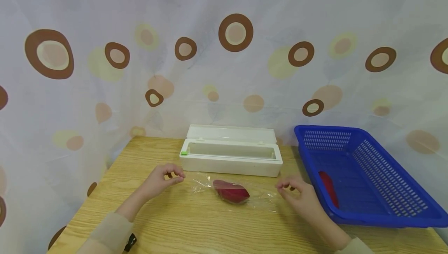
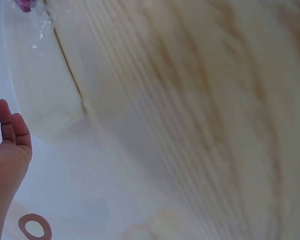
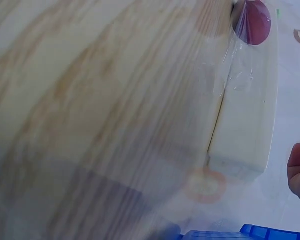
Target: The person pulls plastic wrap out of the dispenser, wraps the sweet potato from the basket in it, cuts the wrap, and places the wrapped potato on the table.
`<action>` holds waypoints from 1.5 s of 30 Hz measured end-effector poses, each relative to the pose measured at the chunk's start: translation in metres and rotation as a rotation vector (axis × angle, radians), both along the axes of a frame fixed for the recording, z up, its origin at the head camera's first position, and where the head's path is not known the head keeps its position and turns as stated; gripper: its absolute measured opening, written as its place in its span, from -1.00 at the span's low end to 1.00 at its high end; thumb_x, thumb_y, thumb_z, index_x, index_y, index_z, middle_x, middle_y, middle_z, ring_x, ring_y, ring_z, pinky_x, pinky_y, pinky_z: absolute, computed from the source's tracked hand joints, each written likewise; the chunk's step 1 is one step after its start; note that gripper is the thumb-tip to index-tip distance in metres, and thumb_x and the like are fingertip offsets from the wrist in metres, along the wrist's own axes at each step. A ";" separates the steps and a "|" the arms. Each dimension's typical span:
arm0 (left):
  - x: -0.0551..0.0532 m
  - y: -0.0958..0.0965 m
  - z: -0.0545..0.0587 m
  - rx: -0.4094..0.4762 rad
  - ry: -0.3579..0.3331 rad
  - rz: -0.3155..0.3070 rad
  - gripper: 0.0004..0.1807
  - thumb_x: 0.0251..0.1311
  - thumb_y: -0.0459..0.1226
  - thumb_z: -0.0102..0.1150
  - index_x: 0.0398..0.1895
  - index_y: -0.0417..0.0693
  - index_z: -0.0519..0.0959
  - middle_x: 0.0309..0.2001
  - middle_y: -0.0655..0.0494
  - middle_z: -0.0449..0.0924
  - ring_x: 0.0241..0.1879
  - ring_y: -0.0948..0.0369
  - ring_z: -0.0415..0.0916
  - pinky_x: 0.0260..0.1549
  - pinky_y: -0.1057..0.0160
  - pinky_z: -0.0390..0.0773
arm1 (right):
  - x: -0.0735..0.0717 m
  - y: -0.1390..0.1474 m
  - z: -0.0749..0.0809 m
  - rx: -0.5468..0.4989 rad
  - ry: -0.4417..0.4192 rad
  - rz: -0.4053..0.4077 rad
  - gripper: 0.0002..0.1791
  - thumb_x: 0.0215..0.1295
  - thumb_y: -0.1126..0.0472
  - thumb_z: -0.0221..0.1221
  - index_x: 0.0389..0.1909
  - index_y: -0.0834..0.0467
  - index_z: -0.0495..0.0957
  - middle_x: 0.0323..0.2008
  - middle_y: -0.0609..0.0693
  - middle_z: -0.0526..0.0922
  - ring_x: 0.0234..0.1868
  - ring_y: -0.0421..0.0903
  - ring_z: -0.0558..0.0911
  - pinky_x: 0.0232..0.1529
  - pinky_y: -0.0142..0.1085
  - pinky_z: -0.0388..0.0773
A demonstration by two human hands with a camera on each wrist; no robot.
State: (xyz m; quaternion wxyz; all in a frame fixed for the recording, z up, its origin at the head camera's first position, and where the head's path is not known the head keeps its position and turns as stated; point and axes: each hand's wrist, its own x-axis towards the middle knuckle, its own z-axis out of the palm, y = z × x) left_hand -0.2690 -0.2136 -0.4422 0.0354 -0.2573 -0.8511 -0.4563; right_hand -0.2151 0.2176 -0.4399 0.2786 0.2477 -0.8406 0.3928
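A dark red, sweet-potato-shaped thing point(image 1: 232, 192) lies wrapped in clear cling film point(image 1: 260, 195) on the wooden table. The film is twisted and crinkled out past both its ends. My left hand point(image 1: 164, 180) hovers left of the film's left end, fingers loosely bent towards the thumb, holding nothing. Across from it, my right hand point(image 1: 297, 193) is held just off the film's right end, its fingers also loosely bent with nothing between them. Right behind the wrapped thing stands a white cling film dispenser point(image 1: 231, 165), its lid point(image 1: 231, 133) raised and a green slider point(image 1: 184, 153) at its left end.
On the right sits a blue plastic basket point(image 1: 388, 186) with another red thing point(image 1: 329, 188) inside, partly hidden by the basket's near wall. A patterned curtain point(image 1: 210, 71) hangs behind the table point(image 1: 196, 226). Something small and black point(image 1: 130, 242) shows beside the left sleeve.
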 end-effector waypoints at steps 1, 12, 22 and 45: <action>0.000 -0.001 0.000 -0.006 0.001 -0.009 -0.83 0.18 -0.17 0.22 -0.28 -0.06 0.64 -0.23 0.21 0.61 -0.23 0.31 0.41 -0.26 0.29 0.42 | 0.000 0.001 0.000 0.007 0.026 0.024 -0.68 -0.06 0.51 0.34 -0.41 0.01 0.62 -0.41 -0.13 0.63 -0.34 -0.23 0.50 -0.36 -0.43 0.40; 0.001 -0.009 -0.002 -0.112 -0.006 -0.043 -0.85 0.21 -0.13 0.19 -0.30 0.01 0.64 -0.23 0.23 0.62 -0.22 0.33 0.42 -0.27 0.30 0.40 | 0.003 0.010 -0.001 0.159 0.077 0.269 -0.62 -0.09 0.52 0.33 -0.36 -0.03 0.60 -0.35 -0.21 0.62 -0.22 -0.23 0.50 -0.09 -0.49 0.36; 0.003 -0.013 -0.004 -0.161 -0.019 -0.074 -0.89 0.19 -0.14 0.21 -0.30 0.06 0.64 -0.22 0.20 0.63 -0.19 0.14 0.47 -0.27 0.28 0.36 | -0.004 0.009 -0.012 0.279 0.268 0.469 -0.60 -0.22 0.50 0.33 -0.36 0.00 0.59 -0.33 -0.21 0.60 -0.23 -0.21 0.48 -0.09 -0.44 0.35; 0.005 -0.018 -0.007 -0.297 0.002 -0.126 -0.77 0.24 -0.44 0.09 -0.28 0.08 0.67 -0.17 0.23 0.63 -0.12 0.19 0.45 -0.22 0.21 0.43 | 0.007 0.006 -0.012 0.607 0.226 0.393 -0.55 -0.22 0.47 0.18 -0.30 -0.08 0.59 -0.29 -0.29 0.55 -0.18 -0.28 0.47 -0.20 -0.31 0.32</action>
